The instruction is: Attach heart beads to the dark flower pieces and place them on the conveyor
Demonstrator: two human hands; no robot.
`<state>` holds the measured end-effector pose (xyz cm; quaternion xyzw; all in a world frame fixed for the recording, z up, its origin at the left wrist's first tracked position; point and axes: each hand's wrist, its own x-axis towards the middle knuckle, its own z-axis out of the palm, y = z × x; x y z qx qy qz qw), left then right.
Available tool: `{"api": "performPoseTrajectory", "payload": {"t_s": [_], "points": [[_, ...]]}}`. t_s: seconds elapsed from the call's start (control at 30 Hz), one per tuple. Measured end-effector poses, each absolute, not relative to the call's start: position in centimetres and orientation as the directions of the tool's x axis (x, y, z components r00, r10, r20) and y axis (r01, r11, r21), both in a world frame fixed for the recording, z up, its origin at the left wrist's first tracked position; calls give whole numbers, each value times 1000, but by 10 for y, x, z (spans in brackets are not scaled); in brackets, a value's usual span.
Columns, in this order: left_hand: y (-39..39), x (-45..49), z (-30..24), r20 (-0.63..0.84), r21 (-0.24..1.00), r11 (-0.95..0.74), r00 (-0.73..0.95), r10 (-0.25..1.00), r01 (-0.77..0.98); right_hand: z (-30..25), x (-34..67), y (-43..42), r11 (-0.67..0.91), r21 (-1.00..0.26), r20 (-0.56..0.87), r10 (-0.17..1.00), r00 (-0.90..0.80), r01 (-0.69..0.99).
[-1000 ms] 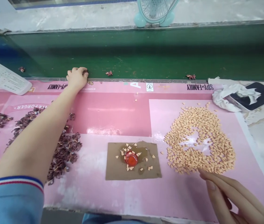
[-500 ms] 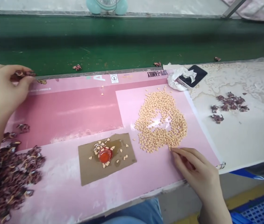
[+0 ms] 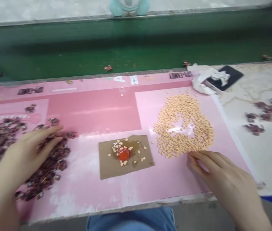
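My left hand (image 3: 36,147) is over a pile of small dark maroon figure-like pieces (image 3: 51,160). Its thumb and index finger are apart, with pieces visible between them; the other fingers are hidden. My right hand (image 3: 222,179) pinches thumb and index together at the lower edge of a spread of tiny beige pieces (image 3: 184,141). What is between those fingertips is too small to make out. Between the hands lies a brown cardboard piece (image 3: 109,168). On it sit a red round cap-like thing (image 3: 123,154), a wet clear puddle and several beige pieces.
A pink printed mat (image 3: 92,112) covers the bench. Beyond it runs a green belt (image 3: 78,61) carrying a few maroon pieces. A black tray (image 3: 233,77) with crumpled white tissue (image 3: 204,81) stands back right. More maroon pieces (image 3: 269,110) lie at the right.
My left hand has come down from the mat's far edge, where it held dark maroon material, to the pile. My right hand stays by the beige pieces. The view has swung left.
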<state>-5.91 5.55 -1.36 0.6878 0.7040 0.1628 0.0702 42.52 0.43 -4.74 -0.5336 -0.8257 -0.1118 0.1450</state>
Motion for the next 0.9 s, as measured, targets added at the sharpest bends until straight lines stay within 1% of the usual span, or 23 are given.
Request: {"api": "performPoseTrajectory", "payload": {"t_s": [0.03, 0.07, 0.13, 0.2, 0.27, 0.33, 0.37, 0.43, 0.57, 0.73, 0.9], "points": [[46, -50, -12, 143, 327, 7, -56, 988, 945, -47, 423, 6, 421, -9, 362, 847, -389, 907], [37, -38, -10, 154, 354, 6, -65, 986, 935, -47, 419, 8, 438, -71, 373, 845, -383, 896], [21, -12, -8, 168, 488, -46, -42, 985, 871, -42, 401, 11, 487, -230, 400, 836, -375, 842], [7, 18, -7, 157, 650, -140, 49, 986, 747, -33, 371, 12, 551, -400, 399, 824, -402, 733], [-4, 48, -7, 143, 776, -214, 164, 976, 594, -23, 338, 12, 585, -557, 394, 811, -433, 590], [-11, 73, -7, 131, 855, -223, 221, 966, 469, -15, 308, 12, 602, -633, 428, 796, -429, 486], [-13, 83, -7, 128, 878, -212, 217, 968, 428, -13, 297, 12, 602, -653, 437, 795, -421, 460], [-16, 97, -9, 131, 896, -184, 156, 979, 403, -13, 283, 12, 603, -656, 458, 796, -396, 453], [-17, 106, -15, 187, 874, -184, 38, 982, 451, -19, 276, 9, 597, -634, 490, 802, -341, 492], [-16, 108, -20, 261, 839, -240, 25, 965, 489, -25, 275, 7, 553, -691, 461, 833, -305, 466], [-15, 109, -20, 260, 813, -242, 42, 965, 530, -24, 273, 8, 531, -701, 436, 847, -304, 475]]}}
